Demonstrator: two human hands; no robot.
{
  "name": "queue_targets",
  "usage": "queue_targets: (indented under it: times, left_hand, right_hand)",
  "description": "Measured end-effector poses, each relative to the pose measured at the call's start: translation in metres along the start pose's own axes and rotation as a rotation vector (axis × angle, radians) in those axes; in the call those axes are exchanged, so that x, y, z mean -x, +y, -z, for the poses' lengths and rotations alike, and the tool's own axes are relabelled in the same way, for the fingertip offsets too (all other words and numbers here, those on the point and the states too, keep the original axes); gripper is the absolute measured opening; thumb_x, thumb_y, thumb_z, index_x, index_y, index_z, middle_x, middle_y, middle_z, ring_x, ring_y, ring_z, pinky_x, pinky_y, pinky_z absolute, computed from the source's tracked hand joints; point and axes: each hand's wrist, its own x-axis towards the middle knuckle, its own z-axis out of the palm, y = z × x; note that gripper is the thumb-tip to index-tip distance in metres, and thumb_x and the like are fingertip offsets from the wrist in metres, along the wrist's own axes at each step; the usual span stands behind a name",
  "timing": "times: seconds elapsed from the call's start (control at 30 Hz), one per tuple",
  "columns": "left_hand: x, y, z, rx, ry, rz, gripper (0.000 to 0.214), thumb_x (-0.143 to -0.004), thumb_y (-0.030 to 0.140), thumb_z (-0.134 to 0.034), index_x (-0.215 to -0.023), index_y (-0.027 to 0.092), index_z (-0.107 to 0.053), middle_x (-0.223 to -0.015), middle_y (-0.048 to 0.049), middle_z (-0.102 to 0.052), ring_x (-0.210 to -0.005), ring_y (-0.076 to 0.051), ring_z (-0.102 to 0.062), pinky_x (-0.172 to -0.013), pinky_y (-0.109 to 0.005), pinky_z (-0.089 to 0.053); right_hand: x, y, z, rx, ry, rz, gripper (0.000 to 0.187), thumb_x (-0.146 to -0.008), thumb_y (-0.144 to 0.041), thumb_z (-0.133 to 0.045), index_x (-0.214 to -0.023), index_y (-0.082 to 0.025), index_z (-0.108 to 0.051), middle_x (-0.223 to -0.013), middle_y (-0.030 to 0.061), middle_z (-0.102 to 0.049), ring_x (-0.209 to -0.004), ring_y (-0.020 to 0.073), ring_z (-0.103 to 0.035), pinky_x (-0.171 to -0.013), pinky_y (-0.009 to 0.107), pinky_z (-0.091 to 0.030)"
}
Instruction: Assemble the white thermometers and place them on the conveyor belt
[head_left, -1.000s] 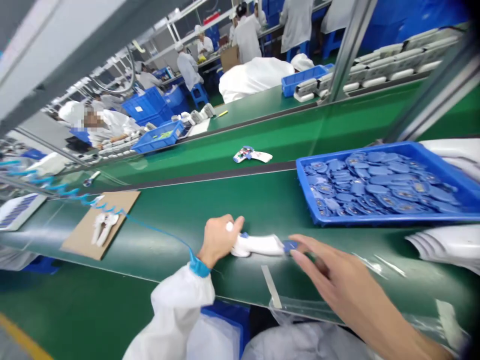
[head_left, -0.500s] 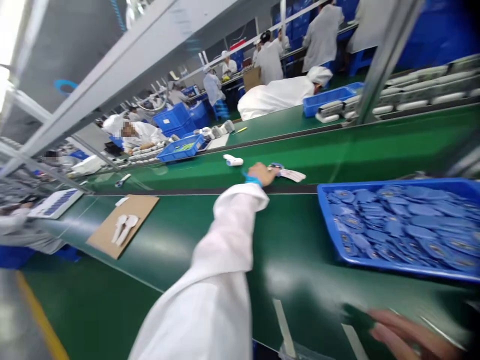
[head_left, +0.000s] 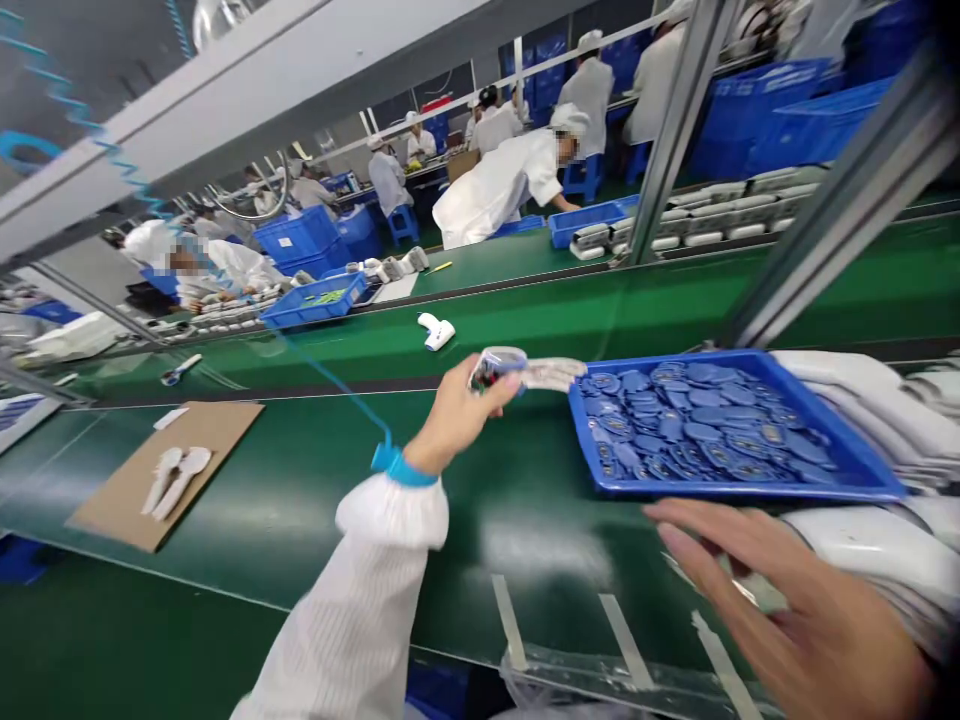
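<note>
Left hand (head_left: pixel 456 422) pinches a clear-wrapped packet (head_left: pixel 491 370) firmly by its end, just beside a blue tray (head_left: pixel 739 487) of blue pieces (head_left: pixel 705 430); right hand (head_left: pixel 795 610) hangs open, fingers spread, at lower right.

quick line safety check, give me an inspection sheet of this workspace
surface: green conveyor belt
job's things: clear-wrapped item with white strip; blue tray of blue discs
clutter: cardboard sheet with two white pieces; white device on the far belt
hands: left hand gripping the clear-wrapped item; right hand open, empty, near the blue tray
cables: blue coiled cord running from blue wristband
surroundings: co-workers in white gowns; blue crates
</note>
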Motion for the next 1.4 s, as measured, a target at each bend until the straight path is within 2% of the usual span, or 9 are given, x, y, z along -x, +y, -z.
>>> queue_targets:
  times: [0.17,0.33,0.53,0.73,0.8,0.93,1.07,1.23,1.4]
  left_hand:
    - [0.101,-0.004,-0.031,0.018,-0.086,0.09,0.024,-0.09,0.036,-0.071,-0.106,0.018,-0.071,-0.094,-0.0035,-0.07,-0.083,-0.017,-0.059,-0.075,-0.027,-0.045]
    - [0.137,-0.005,-0.05,0.031,-0.149,0.15,0.019,-0.09,0.033,-0.072,-0.105,0.022,-0.069,-0.094,-0.0009,-0.07,-0.083,-0.017,-0.059,-0.079,-0.027,-0.043]
    - [0.148,-0.007,-0.058,-0.165,-0.138,0.192,0.011,-0.092,0.034,-0.067,-0.095,0.023,-0.068,-0.094,-0.0038,-0.071,-0.085,-0.02,-0.06,-0.079,-0.031,-0.042]
    - [0.146,-0.02,-0.061,0.138,-0.093,0.487,0.03,-0.089,0.048,-0.064,-0.088,0.019,-0.058,-0.073,-0.0017,-0.061,-0.059,-0.015,-0.054,-0.058,-0.028,-0.044]
    - [0.147,-0.023,-0.063,0.235,-0.09,0.507,0.032,-0.085,0.048,-0.069,-0.09,0.018,-0.057,-0.074,-0.0005,-0.06,-0.058,-0.014,-0.053,-0.056,-0.027,-0.045]
    - [0.149,-0.025,-0.071,0.15,-0.081,0.525,0.029,-0.081,0.041,-0.075,-0.09,0.02,-0.058,-0.077,-0.0007,-0.062,-0.061,-0.013,-0.054,-0.057,-0.026,-0.042]
    - [0.152,-0.023,-0.078,0.037,-0.1,0.428,0.021,-0.085,0.036,-0.07,-0.092,0.02,-0.059,-0.082,-0.0027,-0.065,-0.065,-0.015,-0.055,-0.06,-0.027,-0.04]
    - [0.155,-0.025,-0.081,0.146,-0.092,0.45,0.02,-0.085,0.035,-0.069,-0.086,0.021,-0.055,-0.071,0.0,-0.061,-0.061,-0.015,-0.056,-0.059,-0.027,-0.041]
    - [0.155,-0.031,-0.087,0.303,-0.041,0.563,0.03,-0.082,0.042,-0.073,-0.088,0.02,-0.054,-0.066,0.0021,-0.056,-0.055,-0.013,-0.052,-0.052,-0.026,-0.04]
  right_hand:
    - [-0.032,-0.037,-0.011,-0.038,-0.016,0.154,0.022,-0.102,-0.035,-0.053,-0.112,-0.03,-0.071,-0.108,0.0002,-0.076,-0.097,0.0189,-0.071,-0.088,0.036,-0.056]
    - [-0.025,-0.049,-0.026,-0.001,-0.107,0.21,0.022,-0.103,-0.032,-0.052,-0.097,-0.026,-0.073,-0.099,0.0004,-0.074,-0.086,0.0178,-0.066,-0.081,0.036,-0.05]
    - [-0.01,-0.055,-0.012,0.262,-0.056,0.263,0.035,-0.107,-0.03,-0.04,-0.084,-0.022,-0.065,-0.082,0.0016,-0.068,-0.072,0.0185,-0.054,-0.068,0.036,-0.033]
    - [0.022,0.028,-0.001,0.692,-0.112,0.158,0.033,-0.104,-0.036,-0.044,-0.081,-0.021,-0.061,-0.077,0.0055,-0.065,-0.074,0.0232,-0.058,-0.063,0.037,-0.029]
    - [0.03,0.04,-0.002,0.779,-0.083,0.132,0.023,-0.103,-0.032,-0.048,-0.097,-0.019,-0.066,-0.085,0.0084,-0.067,-0.078,0.025,-0.06,-0.063,0.038,-0.031]
    - [0.021,0.001,-0.011,0.655,-0.009,0.249,0.02,-0.1,-0.026,-0.055,-0.114,-0.021,-0.068,-0.101,0.0092,-0.069,-0.084,0.0248,-0.059,-0.068,0.038,-0.033]
    - [-0.007,-0.043,-0.032,0.467,-0.128,0.516,0.029,-0.099,-0.014,-0.053,-0.116,-0.03,-0.069,-0.114,0.0017,-0.071,-0.089,0.019,-0.058,-0.079,0.038,-0.034]
    - [-0.011,-0.032,-0.041,0.454,-0.17,0.702,0.031,-0.099,-0.011,-0.048,-0.117,-0.024,-0.069,-0.116,0.0002,-0.074,-0.089,0.0186,-0.056,-0.084,0.041,-0.033]
    - [0.005,-0.031,-0.042,0.559,-0.244,0.668,0.045,-0.089,-0.002,-0.044,-0.125,-0.017,-0.067,-0.129,0.0055,-0.07,-0.098,0.0238,-0.059,-0.087,0.048,-0.035]
